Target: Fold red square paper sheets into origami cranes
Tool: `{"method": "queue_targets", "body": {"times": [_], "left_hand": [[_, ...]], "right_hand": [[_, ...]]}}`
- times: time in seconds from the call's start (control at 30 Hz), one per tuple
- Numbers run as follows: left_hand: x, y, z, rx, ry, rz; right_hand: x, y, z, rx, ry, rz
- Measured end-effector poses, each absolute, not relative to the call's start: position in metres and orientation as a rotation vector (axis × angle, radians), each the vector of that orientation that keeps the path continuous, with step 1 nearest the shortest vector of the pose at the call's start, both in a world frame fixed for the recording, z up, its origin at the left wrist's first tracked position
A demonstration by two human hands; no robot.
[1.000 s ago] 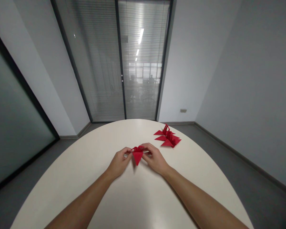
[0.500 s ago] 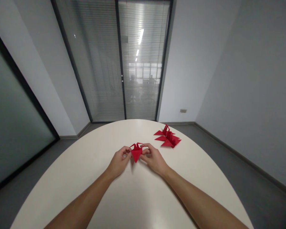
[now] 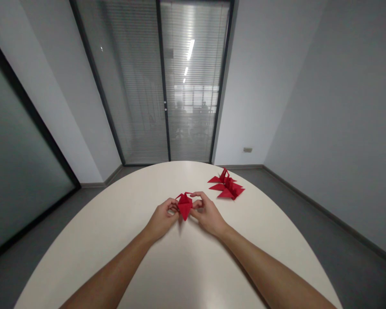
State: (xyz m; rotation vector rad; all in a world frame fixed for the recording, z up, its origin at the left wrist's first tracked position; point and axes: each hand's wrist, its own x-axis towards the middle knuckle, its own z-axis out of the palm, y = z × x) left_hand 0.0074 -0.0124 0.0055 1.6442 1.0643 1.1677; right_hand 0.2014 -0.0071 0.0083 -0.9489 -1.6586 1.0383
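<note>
A red origami crane (image 3: 185,207) is held between my two hands, a little above the white table. One wing points down toward me, and thin folded points stick out at its top left and top right. My left hand (image 3: 165,216) pinches its left side with thumb and fingers. On the other side my right hand (image 3: 208,213) grips the right edge, its index finger curled along the upper right point. Parts of the paper are hidden behind the fingertips. Several finished-looking red paper cranes (image 3: 227,185) lie in a close row beyond my right hand.
The round white table (image 3: 131,266) spreads under my forearms, its curved edge running round the far side. Behind it stand a glass partition with blinds (image 3: 193,128) and grey walls. A small socket plate (image 3: 247,150) is low on the far wall.
The upper part of the held crane looks fuller and more closed between its points, and the paper has shifted slightly right. My left hand moved a little with it; my right hand stayed nearly still.
</note>
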Motion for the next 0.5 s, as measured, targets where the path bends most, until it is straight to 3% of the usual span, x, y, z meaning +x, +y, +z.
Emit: {"method": "queue_targets", "body": {"times": [0.5], "left_hand": [[0.0033,-0.0044,-0.0012,1.593,0.936,1.145]], "right_hand": [[0.2012,-0.0094,0.0111,-0.953,-1.691,1.078]]}}
